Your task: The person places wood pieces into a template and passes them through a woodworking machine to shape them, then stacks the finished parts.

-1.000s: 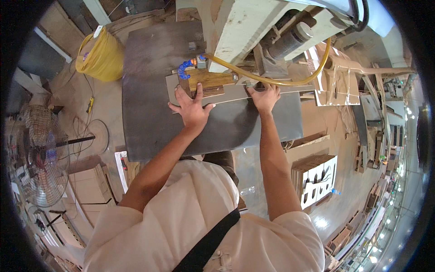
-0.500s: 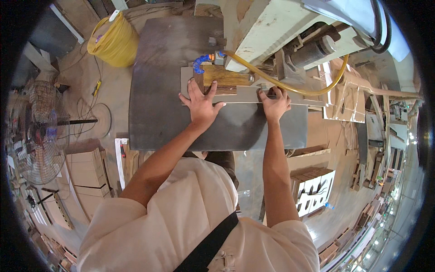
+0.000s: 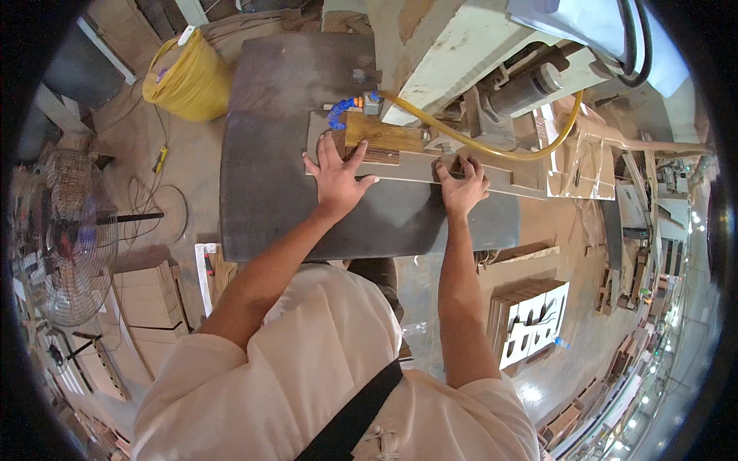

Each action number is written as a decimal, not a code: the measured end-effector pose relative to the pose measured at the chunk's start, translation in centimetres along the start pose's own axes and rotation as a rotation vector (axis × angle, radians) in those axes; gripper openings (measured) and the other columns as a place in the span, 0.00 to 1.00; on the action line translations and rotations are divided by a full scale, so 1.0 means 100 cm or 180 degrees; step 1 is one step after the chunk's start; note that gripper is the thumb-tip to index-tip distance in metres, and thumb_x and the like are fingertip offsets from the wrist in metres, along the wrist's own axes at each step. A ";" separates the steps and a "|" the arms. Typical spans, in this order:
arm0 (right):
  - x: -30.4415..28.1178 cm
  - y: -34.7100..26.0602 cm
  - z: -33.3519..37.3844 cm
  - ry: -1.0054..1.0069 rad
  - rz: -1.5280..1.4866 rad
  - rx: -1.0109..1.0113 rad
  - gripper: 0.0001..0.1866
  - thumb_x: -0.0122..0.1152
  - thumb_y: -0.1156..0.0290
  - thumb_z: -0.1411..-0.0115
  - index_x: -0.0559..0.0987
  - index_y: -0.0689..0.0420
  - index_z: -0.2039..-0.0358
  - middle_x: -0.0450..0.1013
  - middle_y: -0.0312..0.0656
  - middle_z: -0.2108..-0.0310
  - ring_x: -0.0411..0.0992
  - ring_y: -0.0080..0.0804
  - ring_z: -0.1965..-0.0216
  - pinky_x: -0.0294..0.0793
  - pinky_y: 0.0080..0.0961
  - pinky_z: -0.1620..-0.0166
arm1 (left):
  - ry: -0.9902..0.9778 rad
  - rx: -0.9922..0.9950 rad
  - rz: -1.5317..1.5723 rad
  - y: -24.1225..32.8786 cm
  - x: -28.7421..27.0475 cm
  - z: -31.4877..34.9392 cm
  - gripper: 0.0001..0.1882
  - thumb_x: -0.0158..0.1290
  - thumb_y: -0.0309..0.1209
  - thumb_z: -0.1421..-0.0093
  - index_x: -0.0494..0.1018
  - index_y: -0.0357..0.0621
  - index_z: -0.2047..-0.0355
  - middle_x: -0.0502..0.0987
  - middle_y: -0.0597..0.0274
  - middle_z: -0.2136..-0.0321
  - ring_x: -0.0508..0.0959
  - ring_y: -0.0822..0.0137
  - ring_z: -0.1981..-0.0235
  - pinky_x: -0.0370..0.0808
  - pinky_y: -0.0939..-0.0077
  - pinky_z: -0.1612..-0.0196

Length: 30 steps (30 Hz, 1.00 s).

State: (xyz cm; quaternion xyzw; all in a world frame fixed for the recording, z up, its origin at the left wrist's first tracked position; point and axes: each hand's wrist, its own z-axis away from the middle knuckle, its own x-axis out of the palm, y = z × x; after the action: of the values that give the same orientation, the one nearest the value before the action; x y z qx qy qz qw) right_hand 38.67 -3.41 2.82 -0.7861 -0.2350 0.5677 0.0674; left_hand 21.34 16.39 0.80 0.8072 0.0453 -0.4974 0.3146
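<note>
The person's left hand (image 3: 338, 180) lies palm down with its fingers spread, enclosing nothing; it presses flat on a thin greyish board (image 3: 415, 170), its thumb pointing toward the other hand. The right hand (image 3: 462, 188) is on the same board, to the right of the left hand, with its fingers bent and parted; whether it grips the edge cannot be told. The board runs under both hands and extends past the right hand on its far side.

Just beyond the left hand's fingertips, a brown wooden block (image 3: 384, 135) with a layered front edge sits over the board, the index finger touching or nearly touching its near corner. A blue jointed hose (image 3: 336, 115) curls just ahead of that hand. Ahead of the right hand, a yellow tube (image 3: 530, 157) arcs beneath a white machine arm (image 3: 461, 50) that rises beyond both hands.

Under the hands and board spreads a dark table (image 3: 269, 169). Well off to the left hand's left are a yellow bag (image 3: 196, 84), farther ahead, and a caged fan (image 3: 69, 238), nearer the body. To the right hand's right and nearer the body stand white panels (image 3: 530, 330) with dark cutouts.
</note>
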 end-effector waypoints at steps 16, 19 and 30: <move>-0.009 -0.003 0.026 0.0064 0.0030 0.0310 0.30 0.74 0.45 0.58 0.86 0.47 0.56 0.72 0.37 0.44 0.64 0.50 0.43 0.58 0.52 0.41 | -0.0156 0.0284 0.0121 -0.012 -0.005 -0.009 0.43 0.70 0.52 0.57 0.70 0.68 0.38 0.50 0.33 0.33 0.49 0.39 0.31 0.42 0.20 0.39; -0.012 -0.004 0.030 0.0069 0.0005 0.0342 0.30 0.74 0.45 0.58 0.86 0.47 0.56 0.72 0.37 0.43 0.63 0.50 0.43 0.58 0.51 0.40 | -0.0284 0.0276 0.0121 -0.012 -0.009 -0.010 0.42 0.69 0.52 0.57 0.70 0.67 0.39 0.50 0.33 0.33 0.49 0.39 0.31 0.42 0.20 0.38; -0.017 -0.008 0.041 0.0094 0.0028 0.0512 0.31 0.74 0.46 0.59 0.86 0.48 0.56 0.72 0.37 0.42 0.63 0.49 0.42 0.59 0.50 0.40 | -0.0374 0.0404 0.0135 -0.018 -0.010 -0.014 0.41 0.69 0.53 0.55 0.70 0.69 0.38 0.51 0.34 0.34 0.49 0.39 0.30 0.42 0.22 0.37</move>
State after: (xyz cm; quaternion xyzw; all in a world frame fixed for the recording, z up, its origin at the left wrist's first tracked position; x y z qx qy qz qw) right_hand 34.23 -4.11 3.13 -0.7874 -0.1842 0.5734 0.1313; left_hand 21.20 18.86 1.18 0.7957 -0.0219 -0.5390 0.2755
